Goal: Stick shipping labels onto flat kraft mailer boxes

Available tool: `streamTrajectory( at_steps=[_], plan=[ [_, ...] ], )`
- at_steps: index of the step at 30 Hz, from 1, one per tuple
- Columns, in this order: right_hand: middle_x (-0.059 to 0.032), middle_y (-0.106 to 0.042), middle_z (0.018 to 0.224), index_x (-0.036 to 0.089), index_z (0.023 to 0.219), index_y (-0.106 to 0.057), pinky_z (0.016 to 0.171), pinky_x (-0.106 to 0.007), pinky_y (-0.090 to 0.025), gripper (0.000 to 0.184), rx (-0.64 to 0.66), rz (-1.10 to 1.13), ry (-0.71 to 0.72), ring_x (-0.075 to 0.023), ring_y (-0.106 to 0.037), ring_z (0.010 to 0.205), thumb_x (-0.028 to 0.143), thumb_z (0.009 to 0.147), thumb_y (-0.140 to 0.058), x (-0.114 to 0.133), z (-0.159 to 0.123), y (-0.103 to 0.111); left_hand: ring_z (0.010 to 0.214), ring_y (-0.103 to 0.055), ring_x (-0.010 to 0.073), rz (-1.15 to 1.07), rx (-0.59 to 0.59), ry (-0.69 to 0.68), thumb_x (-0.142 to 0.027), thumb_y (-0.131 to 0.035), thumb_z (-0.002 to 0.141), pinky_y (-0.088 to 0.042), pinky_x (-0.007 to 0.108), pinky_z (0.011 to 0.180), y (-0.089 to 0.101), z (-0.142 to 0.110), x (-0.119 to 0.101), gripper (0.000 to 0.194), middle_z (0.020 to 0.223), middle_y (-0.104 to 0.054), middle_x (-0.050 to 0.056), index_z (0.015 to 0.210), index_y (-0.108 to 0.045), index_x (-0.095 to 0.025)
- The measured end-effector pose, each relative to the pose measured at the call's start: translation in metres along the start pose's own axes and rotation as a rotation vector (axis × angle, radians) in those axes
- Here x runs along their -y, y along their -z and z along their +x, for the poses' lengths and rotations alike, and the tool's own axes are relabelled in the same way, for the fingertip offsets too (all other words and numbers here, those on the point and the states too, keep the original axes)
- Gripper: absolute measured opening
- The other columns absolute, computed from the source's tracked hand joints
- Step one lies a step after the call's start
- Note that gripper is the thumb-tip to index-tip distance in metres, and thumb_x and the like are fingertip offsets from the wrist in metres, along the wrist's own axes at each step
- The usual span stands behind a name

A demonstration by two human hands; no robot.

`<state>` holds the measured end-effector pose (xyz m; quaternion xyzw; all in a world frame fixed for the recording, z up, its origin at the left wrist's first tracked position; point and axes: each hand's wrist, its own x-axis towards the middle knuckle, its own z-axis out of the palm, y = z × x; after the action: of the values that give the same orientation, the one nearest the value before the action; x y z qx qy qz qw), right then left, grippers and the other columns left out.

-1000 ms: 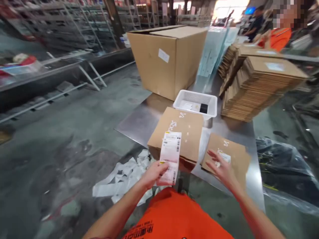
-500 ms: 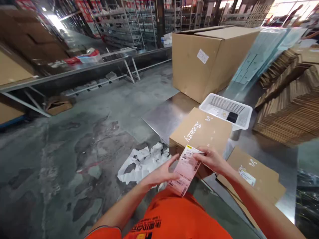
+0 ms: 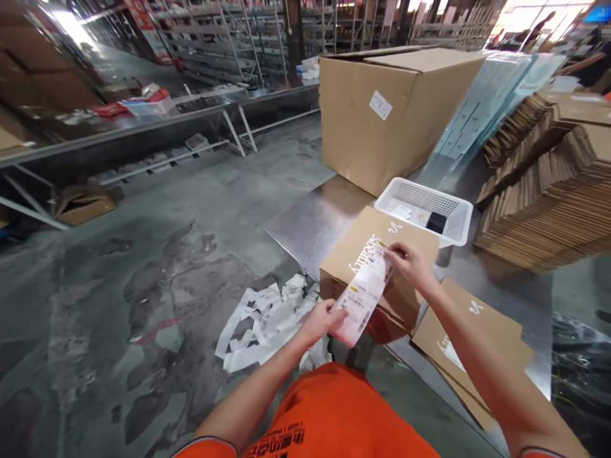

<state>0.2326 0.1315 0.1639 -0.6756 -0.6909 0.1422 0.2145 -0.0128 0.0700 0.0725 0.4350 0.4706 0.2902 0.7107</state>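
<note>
A pinkish-white printed shipping label [image 3: 363, 294] stretches between my two hands in front of a closed cardboard box [image 3: 410, 238] with white "beauty" lettering. My left hand [image 3: 323, 320] pinches the label's lower left edge between thumb and fingers. At its upper end, my right hand [image 3: 407, 262] grips the top corner, above the box's top face. The label hangs tilted and slightly bowed, covering part of the lettering and the box's near edge. On the metal table [image 3: 312, 219] the box stands close to the edge.
Behind the box sit a white plastic basket [image 3: 461, 219] with a dark flat object inside and a large carton [image 3: 367, 140]. Flattened boxes [image 3: 491, 334] lie at right, near a tall cardboard stack [image 3: 548, 222]. White paper strips [image 3: 260, 324] litter the floor at left.
Both hands have moved up and forward with the label, from near my body to over the box's edge. My left fingers, spread before, now pinch the label.
</note>
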Motion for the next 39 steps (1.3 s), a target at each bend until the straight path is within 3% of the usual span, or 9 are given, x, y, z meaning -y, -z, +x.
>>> streamTrajectory(
  at_steps=[4, 8, 12, 17, 21, 25, 31, 34, 39],
  plan=[
    [-0.0161, -0.066, 0.101, 0.014, 0.117, -0.063, 0.086, -0.048, -0.047, 0.050, -0.021, -0.256, -0.022, -0.0316, -0.062, 0.095, 0.048, 0.080, -0.068, -0.025, 0.038, 0.000, 0.057, -0.054, 0.0142, 0.060, 0.121, 0.082, -0.043, -0.078, 0.065, -0.040, 0.024, 0.053, 0.029, -0.027, 0.024, 0.031, 0.063, -0.066, 0.001, 0.073, -0.072, -0.014],
    [-0.0232, -0.063, 0.117, 0.009, 0.133, -0.053, 0.096, -0.053, -0.044, 0.049, -0.083, -0.386, -0.028, -0.0353, -0.058, 0.113, 0.039, 0.096, -0.043, -0.020, 0.041, -0.018, 0.061, -0.060, 0.0177, 0.054, 0.063, 0.023, -0.052, -0.070, 0.074, -0.049, 0.028, 0.060, 0.058, -0.039, 0.013, 0.038, 0.065, -0.071, 0.004, 0.070, -0.074, -0.014],
    [-0.0238, -0.047, 0.147, 0.006, 0.137, -0.051, 0.114, -0.056, -0.030, 0.057, 0.053, -0.409, 0.062, -0.0381, -0.040, 0.139, 0.044, 0.095, -0.047, 0.017, 0.017, -0.060, 0.103, -0.067, 0.0276, 0.056, -0.136, -0.184, -0.055, -0.065, 0.077, -0.052, 0.038, 0.094, 0.064, 0.002, -0.031, 0.046, 0.109, -0.075, 0.010, 0.099, -0.076, -0.015],
    [-0.0137, -0.039, 0.155, 0.019, 0.143, -0.047, 0.120, -0.057, -0.020, 0.056, 0.192, -0.359, 0.273, -0.0343, -0.025, 0.148, 0.049, 0.097, -0.039, 0.034, -0.044, -0.070, 0.126, -0.057, 0.0298, 0.195, -0.043, -0.314, -0.053, -0.063, 0.081, -0.033, 0.044, 0.117, 0.053, 0.018, -0.051, 0.045, 0.128, -0.068, 0.012, 0.104, -0.077, -0.017],
    [-0.0236, -0.048, 0.145, 0.009, 0.140, -0.048, 0.113, -0.058, -0.031, 0.061, -0.219, -0.234, -0.390, -0.0388, -0.041, 0.137, 0.043, 0.089, -0.048, -0.032, -0.076, -0.018, 0.115, -0.064, 0.0302, 0.076, 0.168, -0.147, -0.053, -0.065, 0.081, -0.042, 0.048, 0.111, 0.022, -0.013, -0.041, 0.045, 0.122, -0.070, 0.012, 0.107, -0.076, -0.018],
    [-0.0193, -0.060, 0.133, 0.012, 0.142, -0.046, 0.098, -0.044, -0.050, 0.083, -0.361, 0.210, -0.789, -0.0333, -0.060, 0.117, 0.051, 0.072, -0.067, -0.119, -0.142, 0.033, 0.100, -0.070, 0.0295, -0.082, 0.455, 0.028, -0.057, -0.069, 0.077, -0.055, 0.044, 0.092, -0.023, -0.028, -0.041, 0.047, 0.113, -0.074, 0.013, 0.101, -0.076, -0.018],
    [-0.0240, -0.067, 0.119, 0.013, 0.121, -0.063, 0.089, -0.049, -0.052, 0.071, -0.405, 0.174, -1.198, -0.0399, -0.062, 0.111, 0.051, 0.062, -0.073, -0.186, -0.260, 0.050, 0.074, -0.068, 0.0204, -0.053, 0.262, 0.139, -0.061, -0.078, 0.065, -0.057, 0.033, 0.072, -0.042, -0.024, -0.038, 0.047, 0.078, -0.075, 0.004, 0.079, -0.072, -0.017],
    [-0.0261, -0.056, 0.134, 0.013, 0.122, -0.062, 0.097, -0.052, -0.047, 0.074, -0.373, 0.144, -0.992, -0.0425, -0.050, 0.127, 0.054, 0.061, -0.074, -0.153, -0.231, 0.049, 0.067, -0.063, 0.0170, 0.032, 0.243, 0.130, -0.065, -0.075, 0.065, -0.053, 0.028, 0.064, -0.042, -0.027, -0.028, 0.052, 0.072, -0.071, 0.003, 0.076, -0.072, -0.015],
    [-0.0102, -0.064, 0.123, 0.023, 0.128, -0.057, 0.082, -0.035, -0.054, 0.058, 0.024, 0.541, -0.169, -0.0243, -0.063, 0.104, 0.051, 0.077, -0.065, -0.023, -0.124, 0.038, 0.077, -0.065, 0.0203, 0.086, 0.263, 0.089, -0.066, -0.069, 0.070, -0.054, 0.032, 0.073, -0.041, -0.036, -0.015, 0.055, 0.082, -0.073, 0.006, 0.084, -0.074, -0.013]
  ],
)
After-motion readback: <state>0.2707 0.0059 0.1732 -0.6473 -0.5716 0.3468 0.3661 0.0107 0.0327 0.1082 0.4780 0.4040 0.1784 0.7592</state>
